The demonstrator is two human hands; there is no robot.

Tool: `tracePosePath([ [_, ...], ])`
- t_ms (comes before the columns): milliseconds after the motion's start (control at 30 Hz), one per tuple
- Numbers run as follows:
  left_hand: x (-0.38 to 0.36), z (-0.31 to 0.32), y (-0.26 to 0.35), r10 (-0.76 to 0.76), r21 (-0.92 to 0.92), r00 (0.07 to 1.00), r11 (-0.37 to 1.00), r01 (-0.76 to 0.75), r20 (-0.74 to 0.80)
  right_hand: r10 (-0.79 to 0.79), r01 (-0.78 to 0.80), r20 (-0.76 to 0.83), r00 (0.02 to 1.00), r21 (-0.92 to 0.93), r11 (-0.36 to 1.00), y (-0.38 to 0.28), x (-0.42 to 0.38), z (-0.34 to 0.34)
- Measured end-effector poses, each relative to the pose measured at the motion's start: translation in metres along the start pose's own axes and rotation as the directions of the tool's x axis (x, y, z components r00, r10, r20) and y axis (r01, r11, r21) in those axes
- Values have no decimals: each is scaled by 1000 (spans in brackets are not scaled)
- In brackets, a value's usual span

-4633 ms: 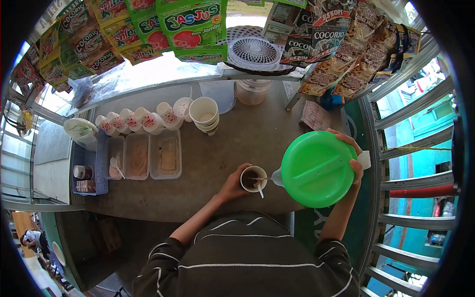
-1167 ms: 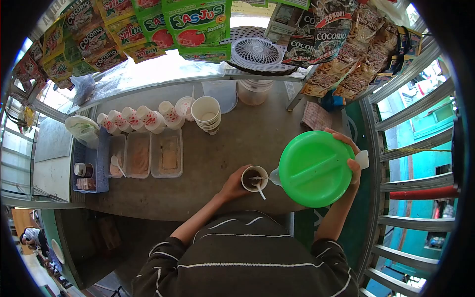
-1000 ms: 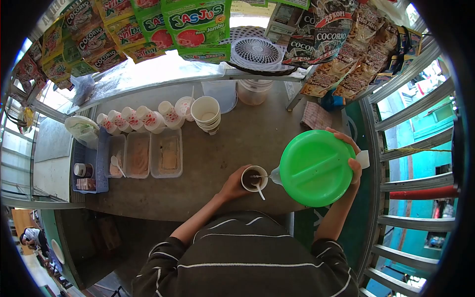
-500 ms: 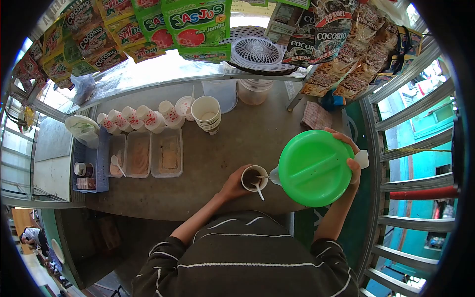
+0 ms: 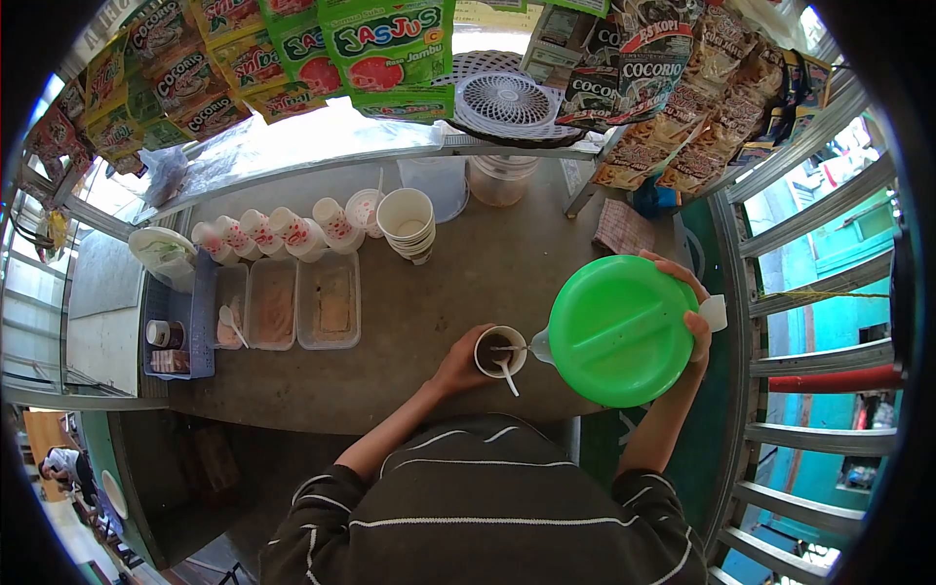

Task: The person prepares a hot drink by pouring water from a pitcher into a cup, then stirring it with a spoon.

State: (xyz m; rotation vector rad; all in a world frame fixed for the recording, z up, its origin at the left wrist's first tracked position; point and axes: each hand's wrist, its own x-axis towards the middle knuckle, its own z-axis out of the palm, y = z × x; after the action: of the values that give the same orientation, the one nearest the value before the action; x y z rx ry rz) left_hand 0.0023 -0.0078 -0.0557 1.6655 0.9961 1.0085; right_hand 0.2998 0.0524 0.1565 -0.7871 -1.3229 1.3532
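My left hand [image 5: 460,369] is wrapped round a paper cup [image 5: 485,337] above the counter. Inside the cup is dark liquid [image 5: 495,353], and a white plastic spoon [image 5: 509,378] leans out over the near rim. On the right, my right hand [image 5: 694,310] grips a pitcher with a green lid [image 5: 624,331] by its handle side. The pitcher's spout [image 5: 541,345] points left at the cup, and a thin stream of liquid runs from it into the cup. The pitcher's body is mostly hidden under its lid.
Stacked paper cups [image 5: 406,216] and a row of printed cups [image 5: 288,229] stand at the back left. Before them are tubs of powder [image 5: 271,310] and a blue basket [image 5: 200,336]. A folded cloth [image 5: 624,229] lies back right. Drink sachets [image 5: 390,49] hang overhead.
The liquid in the cup looks a little higher and the stream continues. Both hands and the pitcher have stayed nearly still.
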Motion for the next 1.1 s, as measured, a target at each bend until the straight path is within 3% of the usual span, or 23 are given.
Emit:
tracePosePath([
  [933, 0, -1, 4, -48, -55, 999, 997, 48, 10, -4, 3, -14, 1000, -50, 999, -2, -1, 4],
  [1100, -1, -2, 4, 7, -12, 1000, 1000, -8, -15, -5, 4, -18, 1000, -30, 1000, -1, -1, 4],
])
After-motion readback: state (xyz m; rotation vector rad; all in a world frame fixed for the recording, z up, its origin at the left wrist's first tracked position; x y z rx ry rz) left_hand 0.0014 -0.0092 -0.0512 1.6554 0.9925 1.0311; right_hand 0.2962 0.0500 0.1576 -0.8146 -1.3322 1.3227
